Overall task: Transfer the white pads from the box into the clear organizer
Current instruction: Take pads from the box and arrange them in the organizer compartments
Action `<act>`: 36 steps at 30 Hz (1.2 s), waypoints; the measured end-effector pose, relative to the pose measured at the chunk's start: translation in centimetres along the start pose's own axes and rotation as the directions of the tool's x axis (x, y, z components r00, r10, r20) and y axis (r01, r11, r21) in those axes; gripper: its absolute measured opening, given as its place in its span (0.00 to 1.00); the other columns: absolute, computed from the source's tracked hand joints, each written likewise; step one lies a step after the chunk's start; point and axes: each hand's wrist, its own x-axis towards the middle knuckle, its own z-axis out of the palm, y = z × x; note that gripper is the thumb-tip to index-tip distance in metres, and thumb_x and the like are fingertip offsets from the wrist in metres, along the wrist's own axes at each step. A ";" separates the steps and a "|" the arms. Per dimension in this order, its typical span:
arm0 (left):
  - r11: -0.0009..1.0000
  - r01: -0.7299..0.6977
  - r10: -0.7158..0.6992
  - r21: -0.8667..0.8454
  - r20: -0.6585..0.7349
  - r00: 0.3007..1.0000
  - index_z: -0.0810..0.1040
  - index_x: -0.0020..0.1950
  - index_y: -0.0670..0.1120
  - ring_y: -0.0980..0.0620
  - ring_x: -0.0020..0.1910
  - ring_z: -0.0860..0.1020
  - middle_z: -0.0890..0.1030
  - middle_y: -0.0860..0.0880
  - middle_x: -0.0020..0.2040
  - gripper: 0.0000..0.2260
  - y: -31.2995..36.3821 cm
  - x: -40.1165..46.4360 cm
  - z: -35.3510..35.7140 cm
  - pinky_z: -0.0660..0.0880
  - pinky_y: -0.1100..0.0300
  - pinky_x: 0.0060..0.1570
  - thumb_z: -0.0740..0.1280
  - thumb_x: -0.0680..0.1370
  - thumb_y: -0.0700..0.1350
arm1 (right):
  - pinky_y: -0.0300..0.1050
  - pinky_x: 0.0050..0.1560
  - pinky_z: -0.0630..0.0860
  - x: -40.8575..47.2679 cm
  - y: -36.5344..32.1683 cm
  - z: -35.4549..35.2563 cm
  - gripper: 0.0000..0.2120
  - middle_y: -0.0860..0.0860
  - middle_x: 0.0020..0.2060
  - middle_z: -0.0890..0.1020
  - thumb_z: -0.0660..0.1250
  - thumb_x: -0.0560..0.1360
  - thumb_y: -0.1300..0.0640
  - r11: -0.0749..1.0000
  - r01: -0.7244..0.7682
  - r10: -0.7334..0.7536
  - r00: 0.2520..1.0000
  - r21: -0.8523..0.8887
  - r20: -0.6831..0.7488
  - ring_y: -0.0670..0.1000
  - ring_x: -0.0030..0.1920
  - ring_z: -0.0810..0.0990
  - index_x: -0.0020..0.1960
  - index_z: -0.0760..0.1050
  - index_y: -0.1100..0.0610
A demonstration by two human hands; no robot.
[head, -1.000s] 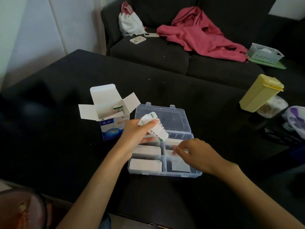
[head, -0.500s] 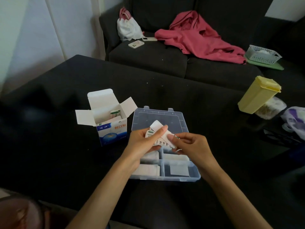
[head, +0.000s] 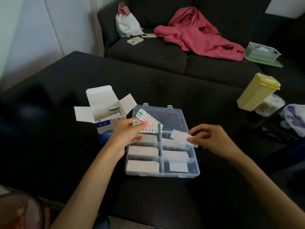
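— two hands are seen over a clear organizer [head: 162, 174] on a black table [head: 49, 146], its nearest compartments filled with stacked white pads [head: 142, 166]. how is each hand occupied?

— a fanned bunch of printed wrappers [head: 149, 123] is pinched by the left hand [head: 126, 135] above the organizer's left column. a single white pad [head: 183, 138] is held between thumb and fingers of the right hand [head: 212, 140], above the right column. whether the pad touches the tray cannot be told.

— and the box?

— an opened blue-and-white box [head: 105, 111] is stood just left of the organizer, flaps spread, with more wrapped pads visible inside. the organizer's lid [head: 171, 118] is laid back flat beyond the compartments.

— what is shown farther off?

— a yellow container [head: 257, 91] is tilted at the table's right edge, beside a clear tub [head: 269, 104] and a purple-and-white bag [head: 295, 118]. beyond, a dark sofa [head: 148, 53] is strewn with a pink garment [head: 198, 33], a white bag [head: 127, 24], a phone [head: 135, 41] and a white basket [head: 262, 51].
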 end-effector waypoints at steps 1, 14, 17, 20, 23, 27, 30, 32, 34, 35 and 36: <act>1.000 -0.008 0.008 -0.004 -0.004 1.000 0.80 0.49 0.49 0.56 0.44 0.80 0.83 0.51 0.45 0.04 0.0 0.1 -0.1 0.77 0.67 0.33 0.69 0.75 0.43 | 0.30 0.34 0.75 0.2 0.2 -0.1 0.05 0.47 0.37 0.83 0.71 0.70 0.58 0.997 0.021 -0.015 0.997 -0.074 0.075 0.42 0.36 0.82 0.44 0.78 0.51; 1.000 -0.017 0.017 -0.002 -0.002 1.000 0.78 0.43 0.53 0.54 0.44 0.80 0.81 0.54 0.41 0.05 -0.2 0.2 0.2 0.79 0.66 0.34 0.71 0.74 0.44 | 0.30 0.38 0.71 2.4 1.2 2.6 0.08 0.39 0.40 0.81 0.70 0.70 0.45 0.875 0.240 -0.127 0.952 -0.421 0.279 0.39 0.39 0.79 0.45 0.83 0.47; 1.000 -0.021 0.021 -0.007 0.016 1.000 0.78 0.43 0.53 0.54 0.44 0.80 0.81 0.54 0.41 0.05 -0.1 0.1 0.3 0.78 0.66 0.33 0.70 0.74 0.43 | 0.31 0.41 0.72 2.0 0.4 2.9 0.13 0.42 0.46 0.83 0.66 0.72 0.41 0.699 0.336 -0.200 0.940 -0.632 0.278 0.41 0.41 0.79 0.50 0.82 0.46; 1.000 -0.024 0.025 -0.006 0.039 0.999 0.78 0.42 0.53 0.55 0.43 0.80 0.81 0.55 0.40 0.05 -0.2 0.0 0.3 0.78 0.66 0.33 0.70 0.75 0.43 | 0.32 0.43 0.71 1.9 -0.4 3.1 0.17 0.43 0.51 0.82 0.61 0.75 0.39 0.499 0.428 -0.272 0.903 -0.753 0.332 0.43 0.46 0.79 0.56 0.79 0.46; 1.000 -0.015 0.015 -0.004 0.061 0.998 0.78 0.43 0.53 0.55 0.44 0.81 0.81 0.54 0.41 0.05 -0.2 0.0 0.3 0.79 0.65 0.35 0.70 0.75 0.43 | 0.32 0.43 0.69 2.1 -0.9 3.0 0.18 0.44 0.53 0.81 0.60 0.75 0.39 0.409 0.494 -0.281 0.868 -0.767 0.409 0.44 0.49 0.79 0.58 0.78 0.47; 1.000 0.002 -0.003 0.012 0.100 0.995 0.78 0.45 0.53 0.53 0.47 0.82 0.82 0.52 0.46 0.05 -0.2 0.0 0.2 0.81 0.61 0.42 0.71 0.74 0.42 | 0.33 0.43 0.73 2.3 -1.6 2.1 0.12 0.44 0.48 0.80 0.64 0.74 0.42 0.510 0.500 -0.323 0.865 -0.700 0.384 0.41 0.41 0.75 0.52 0.79 0.47; 0.999 -0.012 0.007 0.030 0.143 0.990 0.79 0.43 0.53 0.53 0.47 0.82 0.84 0.51 0.46 0.06 -0.1 0.0 0.3 0.81 0.60 0.43 0.71 0.73 0.41 | 0.34 0.37 0.77 2.2 -3.2 2.0 0.09 0.45 0.40 0.81 0.66 0.74 0.48 0.929 0.280 -0.291 0.957 -0.242 -0.012 0.43 0.37 0.80 0.51 0.79 0.50; 0.999 -0.018 0.011 0.040 0.169 0.985 0.80 0.43 0.52 0.55 0.43 0.83 0.84 0.52 0.43 0.07 -0.1 -0.1 0.6 0.81 0.62 0.41 0.72 0.73 0.40 | 0.33 0.33 0.76 2.1 -4.4 2.7 0.09 0.45 0.39 0.82 0.67 0.73 0.48 0.991 0.075 -0.072 0.997 0.115 -0.030 0.44 0.36 0.82 0.50 0.78 0.50; 0.998 -0.031 0.021 0.050 0.200 0.980 0.81 0.44 0.51 0.55 0.41 0.84 0.84 0.51 0.42 0.07 -0.3 -0.2 0.9 0.81 0.63 0.40 0.72 0.72 0.39 | 0.34 0.34 0.78 1.9 -4.5 3.7 0.06 0.46 0.39 0.83 0.69 0.72 0.51 0.965 -0.075 0.052 0.994 0.253 0.096 0.44 0.37 0.83 0.47 0.79 0.51; 0.998 -0.042 0.029 0.053 0.215 0.976 0.81 0.45 0.51 0.55 0.42 0.84 0.84 0.51 0.43 0.07 -0.4 -0.3 1.0 0.81 0.63 0.41 0.72 0.72 0.38 | 0.34 0.35 0.78 1.9 -4.4 4.1 0.04 0.47 0.39 0.83 0.70 0.71 0.53 0.954 -0.101 0.072 0.991 0.284 0.110 0.43 0.37 0.83 0.46 0.80 0.51; 0.997 -0.055 0.040 0.056 0.228 0.973 0.81 0.46 0.51 0.55 0.43 0.84 0.85 0.51 0.44 0.08 -0.5 -0.4 1.1 0.80 0.63 0.42 0.72 0.72 0.38 | 0.34 0.35 0.78 1.9 -4.3 4.3 0.03 0.47 0.39 0.83 0.70 0.71 0.55 0.942 -0.111 0.084 0.992 0.316 0.097 0.42 0.38 0.83 0.45 0.81 0.51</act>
